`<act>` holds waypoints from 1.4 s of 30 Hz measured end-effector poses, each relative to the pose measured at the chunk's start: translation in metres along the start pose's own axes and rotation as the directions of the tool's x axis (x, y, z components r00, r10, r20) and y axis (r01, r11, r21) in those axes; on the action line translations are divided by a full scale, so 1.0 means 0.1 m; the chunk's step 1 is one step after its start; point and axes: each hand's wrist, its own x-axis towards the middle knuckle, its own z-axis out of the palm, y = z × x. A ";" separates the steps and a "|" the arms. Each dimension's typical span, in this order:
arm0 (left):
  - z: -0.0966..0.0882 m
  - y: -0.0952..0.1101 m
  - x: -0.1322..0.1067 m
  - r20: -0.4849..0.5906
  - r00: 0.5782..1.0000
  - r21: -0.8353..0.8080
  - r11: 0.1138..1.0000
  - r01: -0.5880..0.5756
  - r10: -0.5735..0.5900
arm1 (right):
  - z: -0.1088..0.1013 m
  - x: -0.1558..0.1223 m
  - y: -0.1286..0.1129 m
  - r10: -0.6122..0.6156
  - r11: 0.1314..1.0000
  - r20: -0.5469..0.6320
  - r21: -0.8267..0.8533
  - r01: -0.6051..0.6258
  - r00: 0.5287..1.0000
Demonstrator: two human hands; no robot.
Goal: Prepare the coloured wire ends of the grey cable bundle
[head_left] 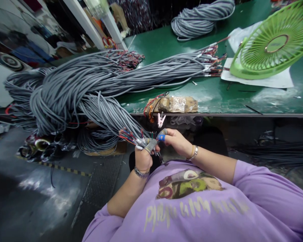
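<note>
Head view: grey cables (111, 109), coloured wires (127, 134) already bared.
Left hand (143, 159): cable ends (139, 147) are clasped.
Right hand (175, 141): fine wires (153, 135) seemingly pinched.
Cables remaining: count cannot be told.

Both hands (143, 160) at gry cable ends (131, 136); grn fan (275, 45) on bench (217, 101).

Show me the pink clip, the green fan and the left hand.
Pink clip (161, 123): head view, on its body.
Green fan (276, 43): head view, on the hub of its grille.
Left hand (143, 160): head view, on the back of the hand.
</note>
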 end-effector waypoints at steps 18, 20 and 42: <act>0.05 0.27 0.22 0.329 0.920 -0.089 0.963 0.254 -0.212 | -0.12 0.46 -0.05 -0.094 0.990 0.006 0.104 0.093 0.996; 0.07 0.25 0.26 0.335 0.915 -0.088 0.959 0.268 -0.224 | -0.09 0.47 -0.03 -0.102 0.984 -0.025 0.143 0.105 0.994; 0.11 0.15 0.31 0.316 0.913 -0.071 0.953 0.296 -0.260 | 0.01 0.48 -0.16 0.205 0.825 0.088 0.521 -0.220 0.975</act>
